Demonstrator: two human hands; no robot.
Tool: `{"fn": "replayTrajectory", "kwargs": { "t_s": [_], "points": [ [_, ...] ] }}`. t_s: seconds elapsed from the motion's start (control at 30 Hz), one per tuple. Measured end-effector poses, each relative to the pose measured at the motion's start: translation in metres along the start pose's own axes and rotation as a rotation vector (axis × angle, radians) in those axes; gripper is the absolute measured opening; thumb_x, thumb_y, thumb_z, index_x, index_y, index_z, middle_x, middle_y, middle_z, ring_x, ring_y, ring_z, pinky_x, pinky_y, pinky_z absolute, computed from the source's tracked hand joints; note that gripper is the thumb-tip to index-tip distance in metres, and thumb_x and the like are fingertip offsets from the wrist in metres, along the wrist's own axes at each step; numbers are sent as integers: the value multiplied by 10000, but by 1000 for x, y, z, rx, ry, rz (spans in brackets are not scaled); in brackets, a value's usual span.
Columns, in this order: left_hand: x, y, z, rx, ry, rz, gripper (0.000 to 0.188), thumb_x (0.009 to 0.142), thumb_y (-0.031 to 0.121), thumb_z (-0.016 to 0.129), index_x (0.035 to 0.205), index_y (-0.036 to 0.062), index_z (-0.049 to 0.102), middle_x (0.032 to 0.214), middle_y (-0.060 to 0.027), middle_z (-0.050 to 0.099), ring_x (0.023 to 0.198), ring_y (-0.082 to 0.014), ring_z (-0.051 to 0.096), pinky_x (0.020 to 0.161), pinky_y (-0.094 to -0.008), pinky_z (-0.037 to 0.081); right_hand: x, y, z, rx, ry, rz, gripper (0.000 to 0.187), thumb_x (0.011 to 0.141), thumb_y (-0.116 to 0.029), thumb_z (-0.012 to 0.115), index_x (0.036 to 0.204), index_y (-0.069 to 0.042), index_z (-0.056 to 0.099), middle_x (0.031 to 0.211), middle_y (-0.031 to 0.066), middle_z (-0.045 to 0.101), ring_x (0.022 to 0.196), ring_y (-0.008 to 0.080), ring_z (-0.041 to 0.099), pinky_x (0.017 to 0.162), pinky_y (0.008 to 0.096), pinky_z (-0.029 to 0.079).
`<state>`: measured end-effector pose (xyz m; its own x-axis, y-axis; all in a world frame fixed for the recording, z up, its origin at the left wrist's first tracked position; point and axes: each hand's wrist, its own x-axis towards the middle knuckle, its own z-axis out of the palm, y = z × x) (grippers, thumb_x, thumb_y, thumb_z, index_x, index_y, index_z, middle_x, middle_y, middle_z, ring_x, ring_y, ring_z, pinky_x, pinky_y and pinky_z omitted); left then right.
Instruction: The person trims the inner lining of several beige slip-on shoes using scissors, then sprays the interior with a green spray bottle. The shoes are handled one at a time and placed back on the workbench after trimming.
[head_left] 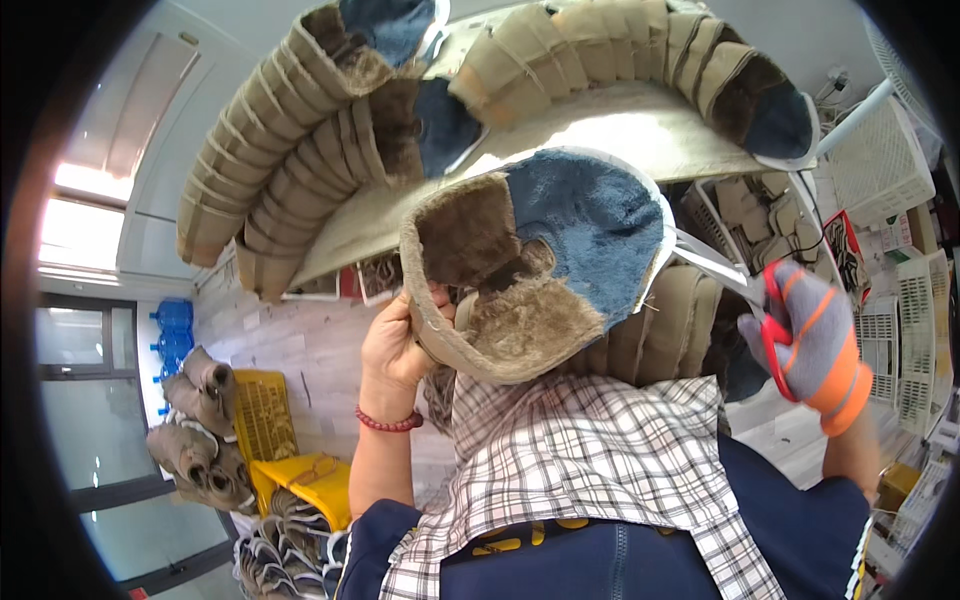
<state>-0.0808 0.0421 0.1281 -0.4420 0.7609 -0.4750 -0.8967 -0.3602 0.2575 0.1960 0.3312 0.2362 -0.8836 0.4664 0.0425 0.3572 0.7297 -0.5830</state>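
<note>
A fleece-lined boot (540, 270) sits gripped at its rim in my bare left hand (395, 345), fingers clamped. My gloved right hand (815, 340) closes on red scissors (745, 290) beside the boot. Stacked boots (290, 140) lie beyond my fingertips.

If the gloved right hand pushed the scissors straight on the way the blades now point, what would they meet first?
The right hand holds red-handled scissors with blades pointing up-left. Straight on, they would probably first meet the white rim of the fleece-lined boot that the left hand holds up. The tips already seem to be at that edge, though depth is unclear.
</note>
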Motion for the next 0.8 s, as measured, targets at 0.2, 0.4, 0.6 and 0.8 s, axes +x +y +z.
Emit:
{"fn": "replayTrajectory", "kwargs": {
  "t_s": [0.2,0.4,0.6,0.8],
  "points": [
    [-19,-22,-29,30,-67,66,232,939,208,488,977,-14,542,860,-113,561,736,-216,521,653,-343,483,51,-26,16,-384,-36,-500,277,666,-180,725,896,-95,597,791,72,606,744,254,600,664,354,478],
    [-26,-40,-5,107,183,256,125,918,101,455,926,-23,472,828,-95,430,661,-151,361,566,-258,321,75,-52,50,-533,-316,-495,263,674,-231,732,868,-88,629,801,78,606,777,254,596,686,356,473],
    [-24,-41,-8,51,147,241,122,918,97,445,928,-24,459,827,-94,420,649,-148,350,554,-259,316,85,-61,68,-658,-509,-559,254,697,-263,716,869,-86,656,799,85,627,764,246,610,702,347,473],
    [-21,-40,-14,46,117,219,109,902,76,447,933,-28,456,825,-98,417,650,-153,347,551,-264,316,95,-70,77,-779,-652,-570,214,747,-259,660,874,-86,657,785,83,632,746,254,619,674,342,479]
  ]
}}
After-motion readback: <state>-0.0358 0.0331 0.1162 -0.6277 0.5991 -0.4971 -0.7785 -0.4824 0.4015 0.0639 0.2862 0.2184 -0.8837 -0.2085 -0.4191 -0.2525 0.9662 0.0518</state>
